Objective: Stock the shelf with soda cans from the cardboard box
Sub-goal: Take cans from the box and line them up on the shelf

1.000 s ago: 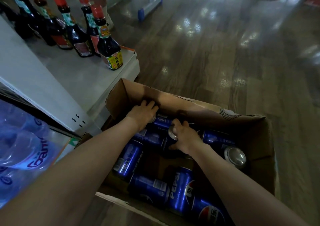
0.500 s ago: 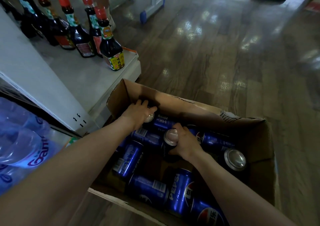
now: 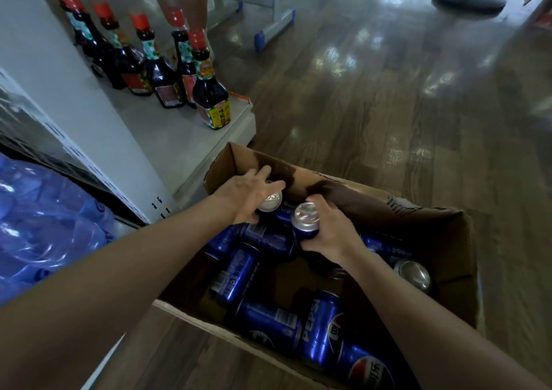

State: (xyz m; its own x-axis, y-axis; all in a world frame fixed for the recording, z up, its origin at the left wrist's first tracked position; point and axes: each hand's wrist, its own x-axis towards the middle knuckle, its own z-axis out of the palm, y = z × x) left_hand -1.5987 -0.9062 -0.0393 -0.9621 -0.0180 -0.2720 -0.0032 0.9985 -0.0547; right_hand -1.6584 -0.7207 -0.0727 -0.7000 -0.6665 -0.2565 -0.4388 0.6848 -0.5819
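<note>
Shelf: white metal shelf [image 3: 167, 141] left of the box, its lowest board carrying five dark glass sauce bottles [image 3: 209, 91] with red caps.
Box: open brown cardboard box [image 3: 448, 240] on the wood floor [image 3: 388, 121], just beside the shelf's base.
Left hand: left hand [image 3: 246, 194] at the box's far left corner, fingers curled over the silver top of one blue Pepsi can [image 3: 270, 202] (thumb on its near side).
Right hand: right hand [image 3: 331, 231] wraps a second blue can [image 3: 306, 219], fingers round its far side, silver top showing.
Cans: two gripped; at least eight loose blue cans [image 3: 321, 324] in the box, most lying on their sides.
</note>
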